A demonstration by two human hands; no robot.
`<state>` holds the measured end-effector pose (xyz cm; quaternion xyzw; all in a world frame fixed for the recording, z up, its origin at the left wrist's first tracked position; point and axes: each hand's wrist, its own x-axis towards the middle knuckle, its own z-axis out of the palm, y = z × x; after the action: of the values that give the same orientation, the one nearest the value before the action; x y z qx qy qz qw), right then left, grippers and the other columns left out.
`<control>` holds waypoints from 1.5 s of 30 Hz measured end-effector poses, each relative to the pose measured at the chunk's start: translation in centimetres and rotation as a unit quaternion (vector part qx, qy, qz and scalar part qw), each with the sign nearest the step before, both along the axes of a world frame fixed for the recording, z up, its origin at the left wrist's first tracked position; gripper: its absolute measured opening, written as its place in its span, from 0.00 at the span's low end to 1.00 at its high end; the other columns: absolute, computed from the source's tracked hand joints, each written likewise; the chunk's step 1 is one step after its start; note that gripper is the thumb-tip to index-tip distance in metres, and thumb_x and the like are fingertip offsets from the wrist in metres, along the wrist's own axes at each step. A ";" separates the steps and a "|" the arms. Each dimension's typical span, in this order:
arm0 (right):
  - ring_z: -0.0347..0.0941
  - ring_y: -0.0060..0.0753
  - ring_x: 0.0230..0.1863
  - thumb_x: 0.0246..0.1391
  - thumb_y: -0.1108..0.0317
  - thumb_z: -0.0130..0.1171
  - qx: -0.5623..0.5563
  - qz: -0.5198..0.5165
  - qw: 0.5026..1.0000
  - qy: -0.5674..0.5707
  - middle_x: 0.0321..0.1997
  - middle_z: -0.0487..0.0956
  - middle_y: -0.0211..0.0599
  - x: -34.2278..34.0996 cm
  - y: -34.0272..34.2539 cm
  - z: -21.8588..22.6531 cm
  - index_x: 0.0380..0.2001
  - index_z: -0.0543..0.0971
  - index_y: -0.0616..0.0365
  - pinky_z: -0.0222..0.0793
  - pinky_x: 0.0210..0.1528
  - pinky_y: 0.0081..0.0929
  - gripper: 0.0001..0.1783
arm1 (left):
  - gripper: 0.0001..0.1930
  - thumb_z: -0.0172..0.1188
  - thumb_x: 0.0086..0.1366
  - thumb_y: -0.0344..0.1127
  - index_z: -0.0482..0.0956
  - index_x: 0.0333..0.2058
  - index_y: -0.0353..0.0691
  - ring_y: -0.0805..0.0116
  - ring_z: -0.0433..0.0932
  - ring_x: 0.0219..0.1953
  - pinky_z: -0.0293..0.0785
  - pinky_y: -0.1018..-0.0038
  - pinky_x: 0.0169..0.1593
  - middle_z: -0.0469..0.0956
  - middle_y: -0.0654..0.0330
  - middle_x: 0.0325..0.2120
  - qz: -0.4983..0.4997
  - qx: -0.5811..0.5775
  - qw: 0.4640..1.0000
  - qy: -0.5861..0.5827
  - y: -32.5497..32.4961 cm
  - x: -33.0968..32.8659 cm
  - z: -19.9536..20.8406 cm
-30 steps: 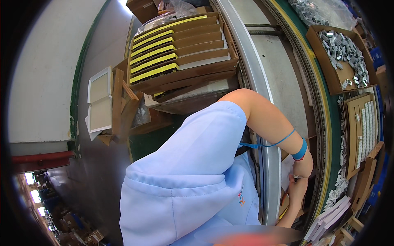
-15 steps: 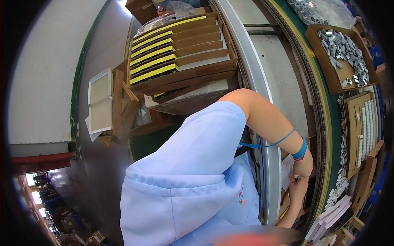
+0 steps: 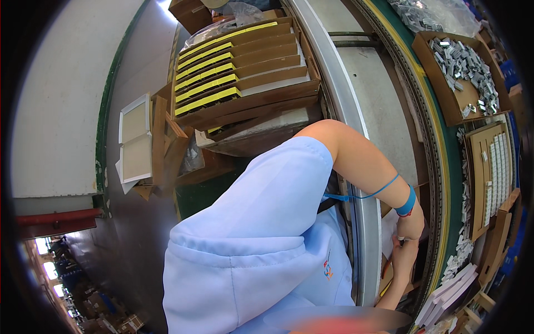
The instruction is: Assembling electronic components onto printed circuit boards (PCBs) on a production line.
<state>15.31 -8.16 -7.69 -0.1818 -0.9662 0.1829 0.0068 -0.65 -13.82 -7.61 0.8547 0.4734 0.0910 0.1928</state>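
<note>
My left hand (image 3: pixel 410 226), a blue wrist strap (image 3: pixel 408 204) on its wrist, bends down over the bench beyond the metal rail. Close against it is my right hand (image 3: pixel 404 255), its forearm coming up from the lower edge. Both hands' fingers are drawn together and meet. A tiny pale spot shows where they join, but what they hold is too small and hidden to name. Beneath the hands lies a whitish sheet (image 3: pixel 388 234). A thin blue cord runs from the strap toward my body.
A carton (image 3: pixel 250 106) of yellow-topped pieces between cardboard dividers stands at the upper left. Beyond the conveyor edge sit a box (image 3: pixel 457 106) of small metal parts, a cardboard tray (image 3: pixel 478 183) with rows of white pieces, and stacked white strips (image 3: pixel 445 295). The metal rail (image 3: pixel 356 111) runs alongside me.
My hands stay together in the same place, with only a very slight shift of the fingers. Everything else looks the same.
</note>
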 end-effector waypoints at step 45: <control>0.68 0.55 0.42 0.42 0.74 0.64 0.017 0.026 0.998 -0.052 0.37 0.72 0.49 0.2 0.3 0.1 0.40 0.74 0.63 0.64 0.44 0.44 0.18 | 0.12 0.56 0.54 0.40 0.81 0.31 0.39 0.51 0.78 0.35 0.73 0.58 0.37 0.80 0.51 0.31 -0.002 -0.001 1.000 0.008 0.2 0.0 -0.9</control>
<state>15.55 -7.88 -7.59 -0.1653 -0.9726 0.1570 -0.0449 -0.65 -13.64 -8.52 0.8564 0.4729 0.0836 0.1897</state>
